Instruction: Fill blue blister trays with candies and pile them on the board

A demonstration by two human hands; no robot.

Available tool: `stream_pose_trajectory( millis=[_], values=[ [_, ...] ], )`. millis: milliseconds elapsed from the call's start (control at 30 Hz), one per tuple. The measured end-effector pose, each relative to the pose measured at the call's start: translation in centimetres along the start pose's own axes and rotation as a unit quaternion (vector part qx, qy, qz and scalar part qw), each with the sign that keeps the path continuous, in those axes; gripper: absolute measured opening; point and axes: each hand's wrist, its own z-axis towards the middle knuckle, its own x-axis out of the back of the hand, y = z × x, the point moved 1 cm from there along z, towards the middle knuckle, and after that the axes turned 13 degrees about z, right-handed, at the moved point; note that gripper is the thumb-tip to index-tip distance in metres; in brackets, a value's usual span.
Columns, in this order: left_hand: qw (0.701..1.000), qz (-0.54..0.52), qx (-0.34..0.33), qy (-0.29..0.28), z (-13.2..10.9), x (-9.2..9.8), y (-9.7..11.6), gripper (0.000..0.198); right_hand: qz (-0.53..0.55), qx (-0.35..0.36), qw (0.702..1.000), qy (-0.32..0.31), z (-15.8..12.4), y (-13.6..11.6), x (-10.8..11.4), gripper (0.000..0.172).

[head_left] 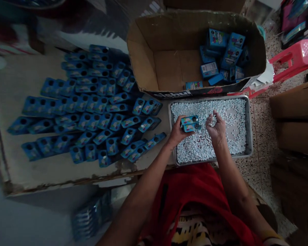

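Observation:
My left hand (178, 133) grips two small blue candy boxes (189, 128) side by side, their round top holes facing up, above the left part of a metal tray (249, 136). Small white and pale blue candies (195, 150) cover most of the tray's bottom. To the right of those boxes, my right hand (215, 126) is cupped palm up over the tray, its fingers curled around a few white candies (212, 119). A small gap separates this hand from the boxes. On the table at left stand many more blue boxes (92, 102) in uneven rows, with round holes in their tops.
Behind the tray, a large cardboard carton (166, 68) holds several blue boxes (229, 56) at its right end. A pink plastic stool (297, 58) stands at right, near brown cartons (295, 106) on the speckled floor. The worktable (53, 172) has a worn front edge.

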Motion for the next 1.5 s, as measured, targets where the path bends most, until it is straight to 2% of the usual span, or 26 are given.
stream_pose_trajectory(
  millis=[100,267,333,433,500,600,733,833,933,1067,1167,1233,1300,1400,1500],
  values=[
    [0.997,-0.07,0.019,0.009,-0.7,-1.5,-0.4,0.092,0.035,-0.027,0.998,0.045,-0.5,-0.4,1.7,0.013],
    [0.994,-0.101,0.026,-0.016,-2.6,-2.9,-0.5,0.101,-0.029,-0.032,0.994,0.096,-0.3,0.4,4.3,0.012],
    [0.995,-0.098,0.037,-0.002,-3.0,-2.6,-0.5,0.092,-0.049,-0.041,0.993,0.094,0.3,1.2,4.8,0.014],
    [0.991,-0.102,0.084,-0.009,-2.5,-2.1,-0.3,0.055,-0.056,-0.053,0.993,0.093,1.1,2.3,4.7,0.017],
    [0.989,-0.095,0.112,-0.022,-1.6,-1.9,0.0,0.042,-0.055,-0.055,0.992,0.099,1.3,2.6,4.3,0.015],
    [0.99,-0.063,0.123,-0.013,-0.2,-1.2,0.5,0.043,-0.052,-0.054,0.991,0.113,1.1,2.0,3.9,0.014],
    [0.995,-0.019,0.093,0.015,0.4,0.5,1.6,0.048,-0.042,-0.03,0.991,0.12,-0.3,0.1,3.5,0.017],
    [0.999,0.007,0.043,0.032,0.5,1.5,2.9,0.049,0.004,0.019,0.997,0.07,-1.8,-1.0,2.1,0.023],
    [0.997,0.074,-0.018,0.024,1.1,1.3,4.6,0.042,0.016,0.068,0.997,-0.028,-3.0,-1.4,-0.5,0.029],
    [0.986,0.144,-0.079,-0.007,2.4,0.1,6.5,0.034,-0.088,0.135,0.976,-0.147,-3.5,-1.1,-3.8,0.036],
    [0.982,0.153,-0.107,-0.017,3.1,-0.7,7.6,0.029,-0.164,0.205,0.943,-0.204,-3.3,-0.6,-4.7,0.039],
    [0.982,0.147,-0.116,-0.015,3.3,-1.0,8.1,0.029,-0.21,0.246,0.92,-0.223,-3.1,-0.3,-4.8,0.039],
    [0.983,0.143,-0.117,-0.015,3.5,-1.1,8.5,0.028,-0.247,0.272,0.905,-0.213,-2.9,-0.1,-4.7,0.039],
    [0.983,0.145,-0.11,-0.02,3.7,-1.1,8.8,0.03,-0.252,0.296,0.903,-0.181,-2.7,0.0,-4.8,0.039],
    [0.983,0.152,-0.105,-0.022,3.9,-1.1,8.6,0.032,-0.236,0.302,0.906,-0.179,-2.7,0.4,-5.2,0.04]
  ],
)
